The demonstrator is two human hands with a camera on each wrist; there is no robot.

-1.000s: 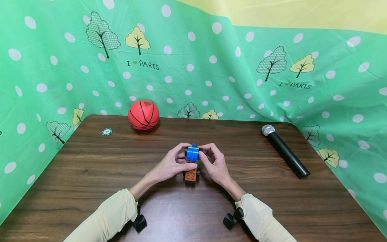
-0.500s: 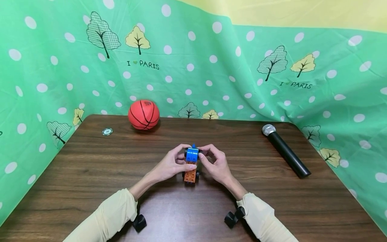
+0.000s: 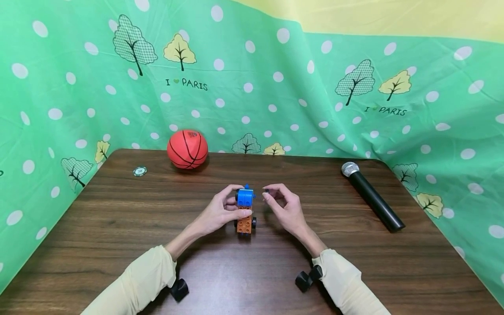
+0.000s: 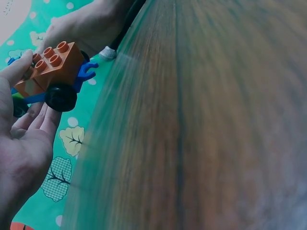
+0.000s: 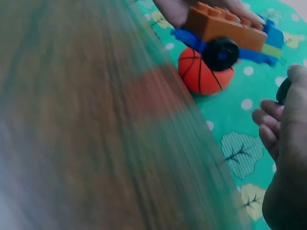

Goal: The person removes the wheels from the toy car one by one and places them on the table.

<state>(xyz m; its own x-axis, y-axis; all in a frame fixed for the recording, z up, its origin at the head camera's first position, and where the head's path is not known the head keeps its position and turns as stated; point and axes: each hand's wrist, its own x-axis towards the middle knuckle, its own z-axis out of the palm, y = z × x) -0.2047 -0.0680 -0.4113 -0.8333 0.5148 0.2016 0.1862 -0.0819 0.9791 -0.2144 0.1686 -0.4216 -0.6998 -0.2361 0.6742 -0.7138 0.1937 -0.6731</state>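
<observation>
From the head view, the left hand [image 3: 220, 212] holds a little toy car [image 3: 245, 209] made of blocks, blue on top and orange below, with black wheels. Its fingers and thumb are curled around the car, just above the middle of the brown counter [image 3: 118, 227]. The right hand [image 3: 284, 209] is just beside the car but not touching it. Its thumb and finger pinch a small black wheel [image 3: 266, 191]. An orange ball [image 3: 187, 148] sits at the back of the counter, with a small round chip [image 3: 139, 171] to its left. A black microphone [image 3: 372, 197] lies far off on the right. A green cloth [image 3: 275, 87] with dots and trees hangs behind.

From the left wrist view, the left hand [image 4: 24, 143] grips the toy car [image 4: 48, 72] with its fingers under the orange block.

From the right wrist view, the toy car [image 5: 230, 33] is up top, the ball [image 5: 204, 72] behind it. The right hand [image 5: 283, 143] has its fingers curled, pinching the black wheel [image 5: 283, 91].
</observation>
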